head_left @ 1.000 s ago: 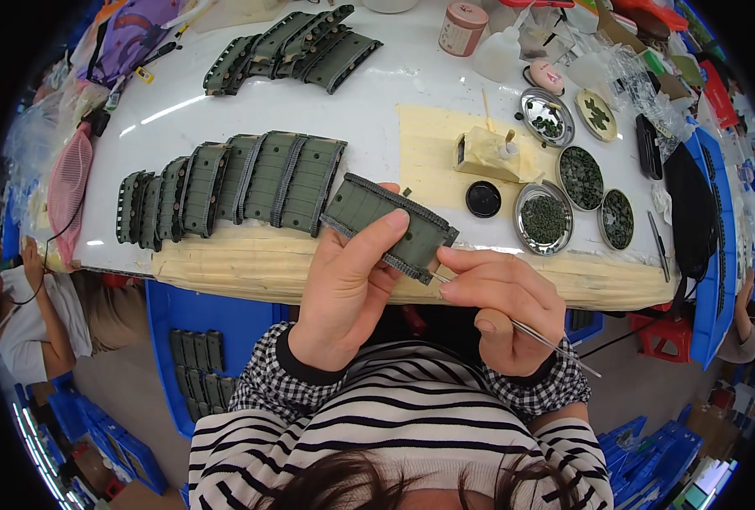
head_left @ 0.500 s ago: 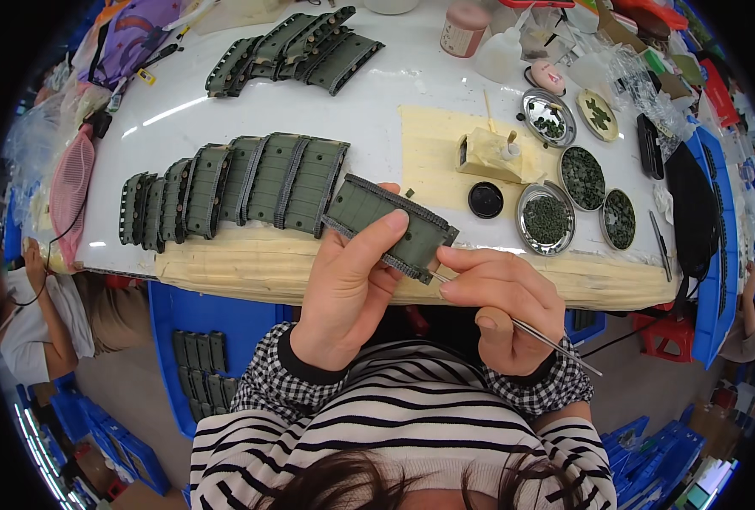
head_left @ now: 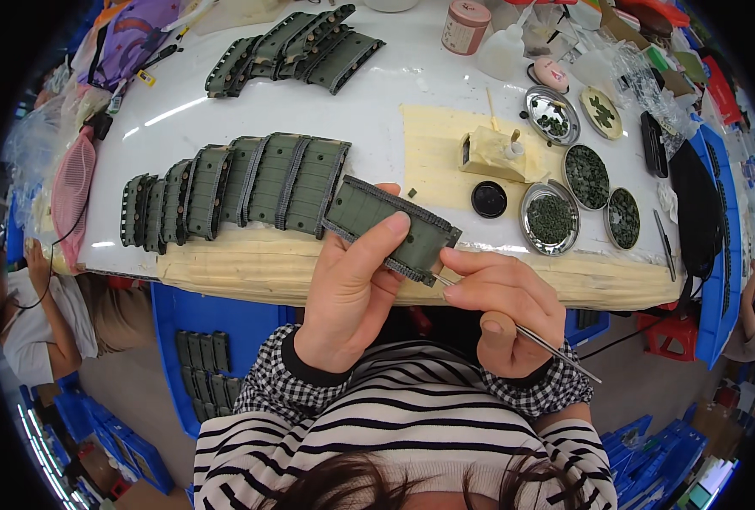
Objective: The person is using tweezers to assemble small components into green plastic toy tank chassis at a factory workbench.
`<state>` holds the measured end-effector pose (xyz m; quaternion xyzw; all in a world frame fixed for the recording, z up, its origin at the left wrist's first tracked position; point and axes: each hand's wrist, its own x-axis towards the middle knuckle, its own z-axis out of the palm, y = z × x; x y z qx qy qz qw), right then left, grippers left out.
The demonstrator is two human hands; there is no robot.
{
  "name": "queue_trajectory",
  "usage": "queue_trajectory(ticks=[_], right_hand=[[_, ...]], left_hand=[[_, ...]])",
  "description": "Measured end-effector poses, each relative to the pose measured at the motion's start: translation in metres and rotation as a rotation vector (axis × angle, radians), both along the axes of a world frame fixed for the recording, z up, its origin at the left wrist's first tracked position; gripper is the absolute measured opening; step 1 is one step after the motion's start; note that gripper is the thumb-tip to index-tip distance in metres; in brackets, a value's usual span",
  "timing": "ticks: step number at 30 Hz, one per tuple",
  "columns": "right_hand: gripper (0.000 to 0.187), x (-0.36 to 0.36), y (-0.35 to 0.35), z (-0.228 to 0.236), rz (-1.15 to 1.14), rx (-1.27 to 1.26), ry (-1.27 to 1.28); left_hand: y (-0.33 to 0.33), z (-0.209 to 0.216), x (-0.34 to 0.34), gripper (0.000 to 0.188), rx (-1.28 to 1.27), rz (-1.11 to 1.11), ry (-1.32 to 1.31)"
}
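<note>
My left hand [head_left: 337,297] grips a green model tank hull [head_left: 426,244], thumb flat on top and fingers underneath. Dark grey tracks run along its two long sides. My right hand [head_left: 518,319] pinches thin metal tweezers [head_left: 556,352], whose tips reach the hull's lower right corner. Whether a small part sits between the tips is too small to tell. Left of my hands, several similar green hulls [head_left: 258,183] stand in a row. One tiny green piece [head_left: 411,193] lies just beyond the held hull.
Small green parts [head_left: 551,219] fill round dishes at the right, near a black round lid [head_left: 489,199] and a masking-tape-covered block [head_left: 495,154]. More hulls [head_left: 297,53] are piled at the back. A blue tray [head_left: 167,340] holds others below the table edge. Another tool [head_left: 666,246] lies far right.
The whole view has shifted slightly. Both hands keep nearly the same pose, with the tweezers still at the hull's corner.
</note>
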<state>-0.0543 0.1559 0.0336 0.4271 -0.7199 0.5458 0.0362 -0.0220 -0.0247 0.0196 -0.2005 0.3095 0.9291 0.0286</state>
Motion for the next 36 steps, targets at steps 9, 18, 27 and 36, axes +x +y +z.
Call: queue_trajectory(ticks=[9, 18, 27, 36], right_hand=[[0.020, -0.001, 0.001, -0.009, 0.019, -0.101, -0.056], [0.032, -0.006, 0.011, -0.017, -0.098, -0.308, -0.164], [0.049, -0.007, 0.003, -0.010, -0.044, -0.275, -0.060], [0.046, -0.005, -0.005, -0.004, -0.069, -0.173, 0.044]], left_hand=[[-0.001, -0.004, 0.000, 0.043, -0.056, -0.012, 0.013], [-0.008, 0.000, 0.001, 0.058, 0.082, -0.083, 0.241], [-0.003, -0.014, -0.002, 0.065, 0.694, -0.235, 0.305], [0.010, -0.005, -0.007, 0.069, 0.557, -0.190, 0.192]])
